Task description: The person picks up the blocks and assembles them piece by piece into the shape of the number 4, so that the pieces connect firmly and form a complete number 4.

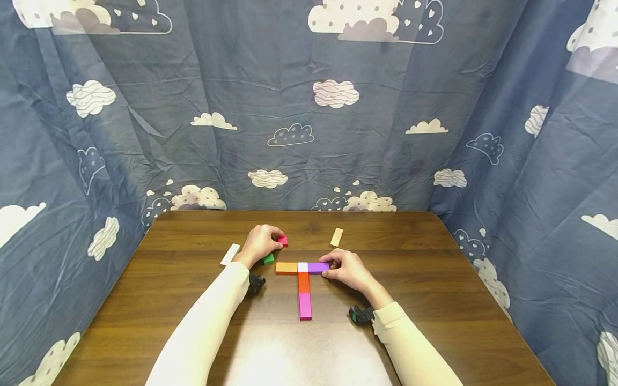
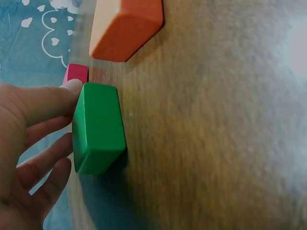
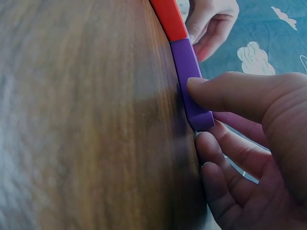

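My left hand [image 1: 259,244] pinches a crimson block [image 1: 283,241] between thumb and index finger. A green block [image 2: 103,124] lies just in front of that hand, partly covered by it in the head view. My right hand [image 1: 348,269] holds the outer end of a purple block [image 1: 317,267], thumb on one side and fingers on the other. That purple block is part of a T shape flat on the table: an orange block [image 1: 287,268], a small white piece [image 1: 302,267] and the purple block form the bar, a red block [image 1: 303,282] and a magenta block [image 1: 305,306] the stem.
A long white block [image 1: 230,254] lies left of my left hand. Farther back on the wooden table [image 1: 386,236] is a pale wood-coloured block [image 1: 337,237]. A blue cloud-print curtain [image 1: 289,107] hangs behind the table and along its sides.
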`<act>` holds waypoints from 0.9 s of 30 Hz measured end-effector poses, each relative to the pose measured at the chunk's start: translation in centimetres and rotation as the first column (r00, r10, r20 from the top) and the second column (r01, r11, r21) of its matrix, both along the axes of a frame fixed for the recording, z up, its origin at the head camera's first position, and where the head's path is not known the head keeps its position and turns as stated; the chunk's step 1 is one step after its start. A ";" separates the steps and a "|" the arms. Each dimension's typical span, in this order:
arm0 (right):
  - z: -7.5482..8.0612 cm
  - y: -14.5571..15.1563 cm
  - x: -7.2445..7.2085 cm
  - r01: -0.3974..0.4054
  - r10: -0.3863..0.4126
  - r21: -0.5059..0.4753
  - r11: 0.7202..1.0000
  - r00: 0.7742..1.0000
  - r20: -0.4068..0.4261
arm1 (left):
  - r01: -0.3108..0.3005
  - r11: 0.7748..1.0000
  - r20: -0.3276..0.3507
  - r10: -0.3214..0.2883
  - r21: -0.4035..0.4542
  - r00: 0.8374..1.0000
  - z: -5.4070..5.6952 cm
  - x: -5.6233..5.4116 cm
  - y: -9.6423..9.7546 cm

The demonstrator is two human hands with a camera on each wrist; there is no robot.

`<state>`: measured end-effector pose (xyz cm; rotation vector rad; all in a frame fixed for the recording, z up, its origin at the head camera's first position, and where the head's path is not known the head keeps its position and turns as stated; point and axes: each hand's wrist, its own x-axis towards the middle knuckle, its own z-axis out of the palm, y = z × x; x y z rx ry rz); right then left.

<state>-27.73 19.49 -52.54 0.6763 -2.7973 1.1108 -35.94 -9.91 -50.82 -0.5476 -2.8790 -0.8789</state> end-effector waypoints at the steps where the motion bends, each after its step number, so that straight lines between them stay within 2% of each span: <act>1: 0.0 0.0 0.0 0.001 -0.001 0.000 1.000 1.000 0.000 | 0.000 1.000 -0.001 0.000 0.011 1.000 0.1 0.0 -0.1; 7: 0.0 0.0 -0.1 0.007 -0.007 0.002 1.000 1.000 -0.006 | -0.005 0.999 -0.016 0.006 0.045 1.000 0.7 0.2 -0.5; 12: -0.1 0.0 -0.1 0.005 -0.005 0.004 1.000 1.000 -0.001 | 0.031 0.998 -0.055 -0.028 0.052 0.998 1.3 0.7 -0.7; 16: -0.2 -0.1 -0.1 0.002 -0.002 0.003 1.000 1.000 0.002 | 0.064 0.996 -0.056 -0.060 0.064 0.997 1.6 1.1 -1.1; 20: -0.2 -0.1 -0.2 0.004 -0.004 -0.003 1.000 1.000 0.005 | 0.090 0.995 -0.054 -0.087 0.048 0.995 1.6 1.7 -1.6; 27: -0.2 -0.1 -0.2 0.016 -0.016 -0.015 1.000 1.000 0.011 | 0.136 0.991 -0.092 -0.137 -0.012 0.986 1.1 2.6 -2.3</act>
